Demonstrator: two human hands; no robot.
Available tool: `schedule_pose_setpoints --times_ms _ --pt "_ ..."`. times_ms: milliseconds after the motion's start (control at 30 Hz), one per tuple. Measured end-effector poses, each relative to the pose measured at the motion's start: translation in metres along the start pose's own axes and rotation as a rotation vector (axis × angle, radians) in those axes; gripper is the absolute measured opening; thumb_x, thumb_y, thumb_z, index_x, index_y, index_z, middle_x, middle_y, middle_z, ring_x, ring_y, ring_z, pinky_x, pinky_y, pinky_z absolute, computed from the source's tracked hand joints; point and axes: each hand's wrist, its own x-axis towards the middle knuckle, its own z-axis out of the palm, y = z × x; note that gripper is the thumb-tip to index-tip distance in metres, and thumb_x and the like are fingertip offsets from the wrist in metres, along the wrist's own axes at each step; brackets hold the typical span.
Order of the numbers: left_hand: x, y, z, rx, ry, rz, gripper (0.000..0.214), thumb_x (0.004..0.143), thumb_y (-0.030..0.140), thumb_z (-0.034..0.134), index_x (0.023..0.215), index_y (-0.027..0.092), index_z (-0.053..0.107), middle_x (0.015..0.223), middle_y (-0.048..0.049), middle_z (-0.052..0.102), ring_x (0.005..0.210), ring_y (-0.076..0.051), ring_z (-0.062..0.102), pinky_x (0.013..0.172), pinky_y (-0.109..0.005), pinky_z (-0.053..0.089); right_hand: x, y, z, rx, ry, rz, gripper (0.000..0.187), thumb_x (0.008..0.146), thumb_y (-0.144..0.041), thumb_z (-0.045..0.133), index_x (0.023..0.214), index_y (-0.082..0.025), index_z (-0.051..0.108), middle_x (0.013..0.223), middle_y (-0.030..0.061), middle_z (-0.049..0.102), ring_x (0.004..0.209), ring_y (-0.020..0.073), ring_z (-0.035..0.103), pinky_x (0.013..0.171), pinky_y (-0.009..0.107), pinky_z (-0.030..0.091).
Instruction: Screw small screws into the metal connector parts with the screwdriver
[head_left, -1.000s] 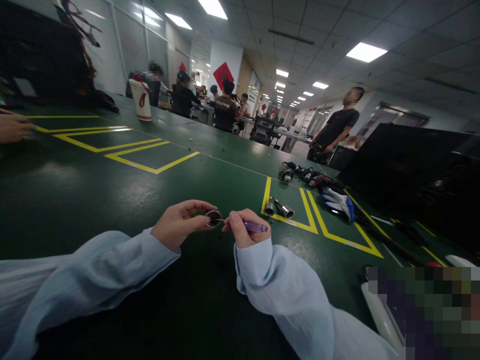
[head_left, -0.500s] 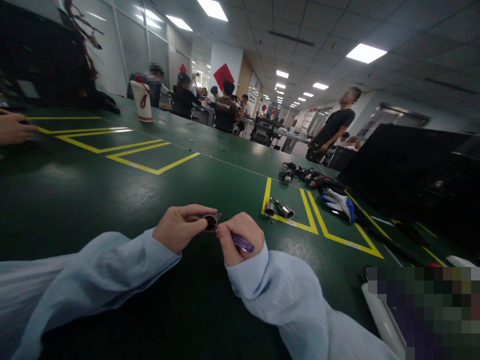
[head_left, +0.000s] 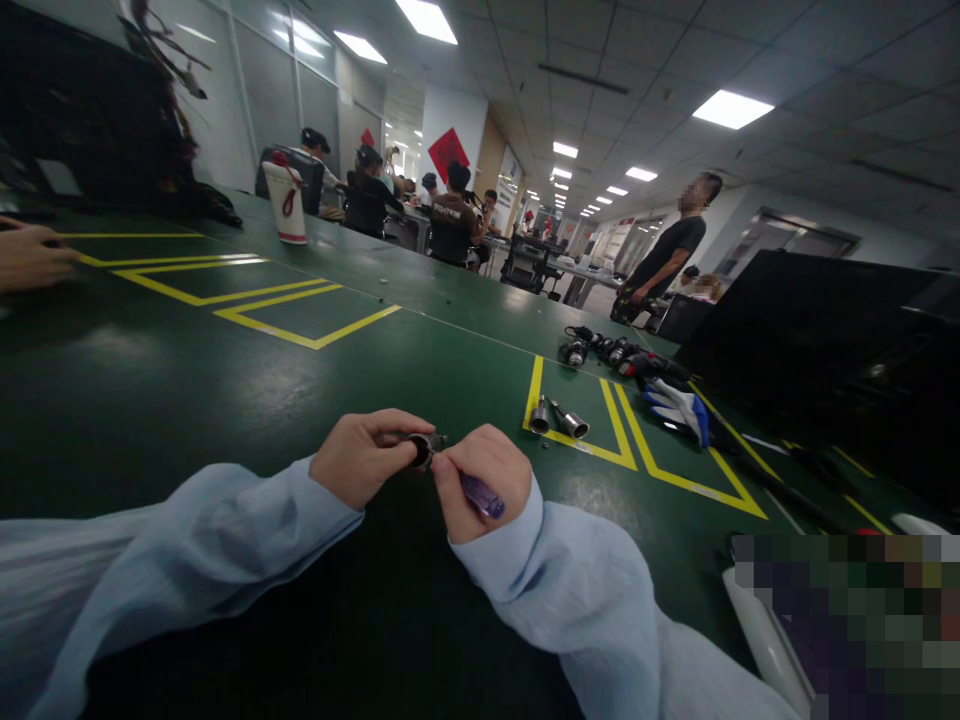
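Between the thumb and fingers of my left hand is a small round metal fitting, its dark opening turned towards me. My right hand is closed around a screwdriver with a purple see-through handle. The handle's end points down and right, and the tip side is hidden by my fingers close beside the fitting. Both hands are raised over the green table, nearly touching each other at the fitting. Two more metal fittings, one upright and one lying over, are to the right of my right hand.
Yellow tape marks areas on the table. Dark connectors with cables and a blue-and-white glove lie at the right. A paper cup stands at the far left. Another person's hand is at the left edge.
The fitting has turned slightly in my left hand. My right hand and the screwdriver handle have rotated a little, the handle's end shifting slightly down and left.
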Motion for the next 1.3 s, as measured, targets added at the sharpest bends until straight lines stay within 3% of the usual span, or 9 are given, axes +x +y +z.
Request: schedule_pose_setpoints --times_ms 500,567,733,933,1100,1300 --pt "0.001 -0.002 -0.001 -0.086 0.004 -0.068 0.023 0.046 0.022 0.066 0.068 0.012 0.067 0.065 -0.0026 0.068 0.063 -0.018 0.064 0.063 -0.030 0.054 -0.001 0.008 0.011 0.081 0.175 0.161 0.022 0.075 -0.020 0.049 0.055 -0.019 0.059 0.050 0.0016 0.060 0.049 0.0122 0.052 0.053 0.027 0.043" --pt "0.003 -0.006 -0.001 -0.086 0.000 -0.071 0.023 0.047 0.022 0.066 0.068 0.012 0.066 0.064 -0.0022 0.068 0.062 -0.018 0.064 0.061 -0.030 0.055 0.000 0.007 0.011 0.130 0.220 0.243 0.023 0.074 -0.022 0.050 0.052 -0.018 0.059 0.048 0.0017 0.059 0.048 0.0125 0.052 0.052 0.027 0.042" --pt "0.007 -0.011 -0.002 -0.059 -0.005 -0.089 0.022 0.049 0.021 0.066 0.069 0.011 0.066 0.069 -0.0034 0.068 0.061 -0.018 0.064 0.058 -0.030 0.056 0.007 0.014 0.002 0.399 0.370 0.686 0.030 0.072 -0.030 0.050 0.045 -0.018 0.050 0.034 -0.0056 0.044 0.029 0.0077 0.041 0.034 0.021 0.032" --pt "0.006 -0.015 -0.003 -0.086 -0.034 -0.147 0.030 0.051 0.021 0.067 0.079 0.011 0.064 0.074 -0.0047 0.069 0.068 -0.020 0.066 0.067 -0.034 0.056 0.005 0.035 0.003 0.405 0.414 0.961 0.027 0.063 -0.029 0.053 0.039 -0.017 0.046 0.027 -0.0071 0.039 0.025 0.0058 0.035 0.030 0.018 0.027" --pt "0.004 -0.022 0.001 -0.103 -0.057 -0.154 0.029 0.053 0.019 0.066 0.082 0.012 0.063 0.071 -0.0030 0.069 0.069 -0.019 0.066 0.072 -0.036 0.054 0.001 0.041 0.010 0.420 0.376 1.076 0.026 0.061 -0.027 0.052 0.038 -0.017 0.046 0.025 -0.0068 0.039 0.024 0.0058 0.037 0.029 0.017 0.027" --pt "0.000 -0.027 0.008 -0.089 -0.063 -0.110 0.028 0.056 0.015 0.065 0.083 0.014 0.063 0.074 -0.0023 0.069 0.072 -0.018 0.066 0.073 -0.033 0.053 -0.001 0.042 0.016 0.465 0.322 1.100 0.027 0.060 -0.030 0.051 0.036 -0.018 0.046 0.024 -0.0057 0.039 0.022 0.0070 0.037 0.028 0.019 0.027"
